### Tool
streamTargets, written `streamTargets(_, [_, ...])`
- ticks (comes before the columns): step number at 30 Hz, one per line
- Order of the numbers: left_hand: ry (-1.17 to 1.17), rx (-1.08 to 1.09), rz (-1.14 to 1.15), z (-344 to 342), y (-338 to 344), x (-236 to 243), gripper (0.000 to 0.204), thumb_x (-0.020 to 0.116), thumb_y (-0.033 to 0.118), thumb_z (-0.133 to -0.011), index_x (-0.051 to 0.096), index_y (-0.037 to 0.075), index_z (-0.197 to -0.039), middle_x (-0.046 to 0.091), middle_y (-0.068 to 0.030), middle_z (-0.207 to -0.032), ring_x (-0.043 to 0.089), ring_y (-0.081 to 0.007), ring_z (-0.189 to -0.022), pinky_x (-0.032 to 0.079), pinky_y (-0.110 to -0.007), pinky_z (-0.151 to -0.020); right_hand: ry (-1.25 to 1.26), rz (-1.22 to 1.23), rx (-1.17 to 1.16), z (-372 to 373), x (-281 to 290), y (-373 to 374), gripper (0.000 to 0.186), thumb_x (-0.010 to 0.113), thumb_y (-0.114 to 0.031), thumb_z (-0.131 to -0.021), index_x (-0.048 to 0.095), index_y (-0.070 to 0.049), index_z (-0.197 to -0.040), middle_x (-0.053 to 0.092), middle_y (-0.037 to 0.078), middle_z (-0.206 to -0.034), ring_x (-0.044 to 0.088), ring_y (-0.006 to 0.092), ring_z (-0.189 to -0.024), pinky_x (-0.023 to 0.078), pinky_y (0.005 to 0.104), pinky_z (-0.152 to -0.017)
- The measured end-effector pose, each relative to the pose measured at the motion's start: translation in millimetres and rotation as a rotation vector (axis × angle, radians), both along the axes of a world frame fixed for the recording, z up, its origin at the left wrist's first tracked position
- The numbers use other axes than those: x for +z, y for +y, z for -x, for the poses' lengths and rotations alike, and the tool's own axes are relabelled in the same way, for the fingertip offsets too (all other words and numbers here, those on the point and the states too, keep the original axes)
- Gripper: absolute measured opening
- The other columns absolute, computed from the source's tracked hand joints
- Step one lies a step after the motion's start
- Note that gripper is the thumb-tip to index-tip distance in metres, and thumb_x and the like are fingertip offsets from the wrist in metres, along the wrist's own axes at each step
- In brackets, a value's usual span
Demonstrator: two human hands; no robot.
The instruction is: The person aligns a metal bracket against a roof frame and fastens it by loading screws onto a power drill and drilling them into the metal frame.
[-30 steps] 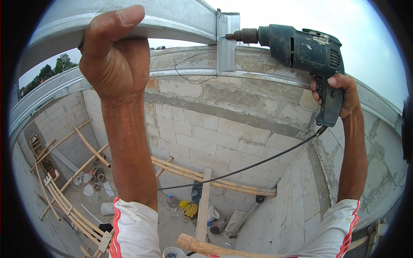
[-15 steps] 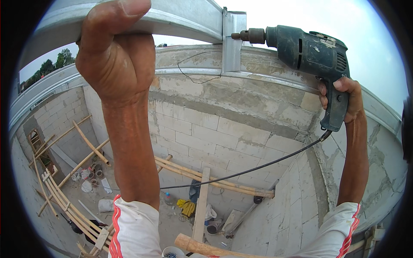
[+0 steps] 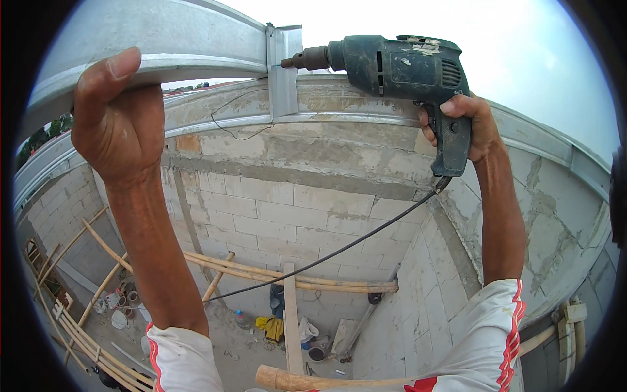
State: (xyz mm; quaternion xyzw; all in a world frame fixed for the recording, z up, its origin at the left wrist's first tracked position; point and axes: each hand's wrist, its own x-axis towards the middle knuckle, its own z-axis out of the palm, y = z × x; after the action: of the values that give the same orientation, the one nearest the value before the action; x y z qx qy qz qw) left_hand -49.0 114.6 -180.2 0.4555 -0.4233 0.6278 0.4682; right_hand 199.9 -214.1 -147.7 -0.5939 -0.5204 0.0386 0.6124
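1. Grip, right hand [image 3: 480, 124]: closed around the handle of a dark green power drill [image 3: 405, 68], thumb on the near side, fingertips showing by the trigger. Whether the trigger is pressed, cannot tell.
2. Grip, left hand [image 3: 121, 124]: holding the lower edge of a grey metal beam [image 3: 157, 36], thumb up against its near face; the other fingers are largely hidden.
3. Both forearms come out of white sleeves [image 3: 186, 366] with red trim.
4. Drill lies roughly level, right of centre and high in the scene, chuck [image 3: 310, 59] pointing left. Its tip sits at an upright metal bracket [image 3: 283, 91], which stands at the beam's right end. Exact contact too small to tell.
5. Black cable [image 3: 339, 251] hangs from the handle base, sagging left behind the left forearm.
6. Beyond: long metal channel [image 3: 366, 116] along the top of a pale block wall [image 3: 274, 215]; thin wire [image 3: 215, 121] loops left of the bracket.
7. Lower down: bamboo poles [image 3: 339, 283] and 1 narrow plank [image 3: 292, 320].
8. On the floor [image 3: 235, 372] far below: yellow cloth [image 3: 271, 326], round dark container [image 3: 317, 353].
9. Farthest, left: trees [image 3: 42, 140]; pale sky [image 3: 522, 59] above.
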Motion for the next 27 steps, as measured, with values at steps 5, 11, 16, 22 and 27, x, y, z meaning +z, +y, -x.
streamTargets(5, [0.033,0.037,-0.018,-0.6,0.9,-0.4,0.016,0.07,0.019,-0.075,0.071,0.003,-0.076,0.062,-0.0064,-0.079,0.058,-0.0197,-0.091,0.036,-0.041,-0.101,0.004,0.01,-0.003,1.9,0.5,-2.3,0.053,0.064,-0.02,-0.069,0.058,0.01,-0.113,0.066,0.019,-0.082,0.065,0.0223,-0.059,0.054,0.0333,-0.049])
streamTargets(11, [-0.029,0.076,-0.027,-3.7,8.1,2.7,0.019,0.071,0.021,-0.075,0.073,0.003,-0.08,0.063,-0.0067,-0.079,0.059,-0.0188,-0.091,0.037,-0.039,-0.1,-0.001,-0.005,0.01,-4.2,0.2,-2.4,0.057,0.064,-0.021,-0.069,0.057,0.013,-0.114,0.067,0.021,-0.083,0.066,0.0234,-0.058,0.055,0.0324,-0.047])
streamTargets(16, [-0.033,0.153,-0.058,2.1,5.4,0.7,0.023,0.071,0.023,-0.076,0.073,0.002,-0.084,0.064,-0.0069,-0.08,0.059,-0.0174,-0.092,0.037,-0.036,-0.1,-0.034,0.009,0.018,-1.2,4.0,-3.2,0.057,0.064,-0.022,-0.069,0.056,0.013,-0.114,0.067,0.021,-0.082,0.066,0.0234,-0.058,0.055,0.0311,-0.045])
streamTargets(22, [-0.029,0.242,-0.083,4.2,17.3,-0.4,0.027,0.072,0.029,-0.08,0.074,0.005,-0.092,0.067,-0.0062,-0.087,0.06,-0.0157,-0.098,0.036,-0.034,-0.103,-0.043,0.011,0.035,-5.9,3.9,-3.2,0.058,0.064,-0.022,-0.07,0.056,0.013,-0.115,0.067,0.021,-0.083,0.067,0.0239,-0.059,0.056,0.0305,-0.046])
streamTargets(27, [-0.04,0.404,0.027,-2.6,19.8,-14.4,0.025,0.072,0.025,-0.083,0.07,0.002,-0.093,0.06,-0.0093,-0.099,0.053,-0.0201,-0.109,0.034,-0.042,-0.109,-0.037,-0.007,0.001,-8.1,1.2,-3.2,0.058,0.065,-0.024,-0.07,0.056,0.013,-0.115,0.067,0.021,-0.084,0.067,0.0233,-0.059,0.057,0.0302,-0.047])
